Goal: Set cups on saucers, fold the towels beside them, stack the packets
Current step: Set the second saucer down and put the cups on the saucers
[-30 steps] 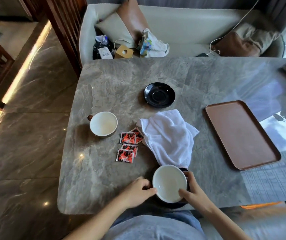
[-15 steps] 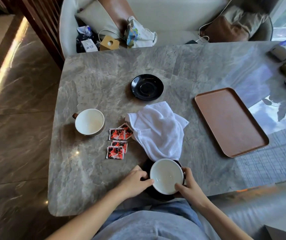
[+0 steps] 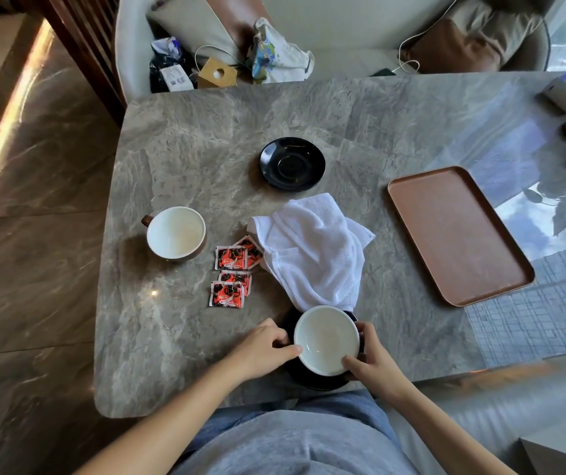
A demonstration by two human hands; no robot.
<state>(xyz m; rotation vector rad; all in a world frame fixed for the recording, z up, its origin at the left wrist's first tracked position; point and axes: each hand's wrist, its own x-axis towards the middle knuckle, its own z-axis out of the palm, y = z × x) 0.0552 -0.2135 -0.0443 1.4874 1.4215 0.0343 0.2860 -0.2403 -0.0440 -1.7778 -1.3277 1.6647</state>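
While both hands steady the near cup [image 3: 326,339] on its black saucer [image 3: 319,380], the main risk is the white towel [image 3: 312,248], whose lower corner appears to run under or against the far rim of that saucer. If the saucer gets slid or turned, the cloth could drag with it, or leave the saucer resting unevenly so the cup rocks. The left hand [image 3: 262,351] has its fingers curled narrow, thumb tip touching the cup's rim; the right hand [image 3: 374,359] pinches the rim on the opposite side, with fingers wrapped round where the handle probably sits, though that part is hidden. The saucer also sits close to the table's near edge [image 3: 185,404], so a careless release could nudge it toward the lap.

Left of the towel lie the red packets [image 3: 235,270], loosely overlapping, one partly tucked under the cloth; pulling the towel to fold it may scatter them. Beyond them stands the second cup [image 3: 176,233], not on a saucer, while the spare saucer [image 3: 292,164] waits just past the towel's far side.
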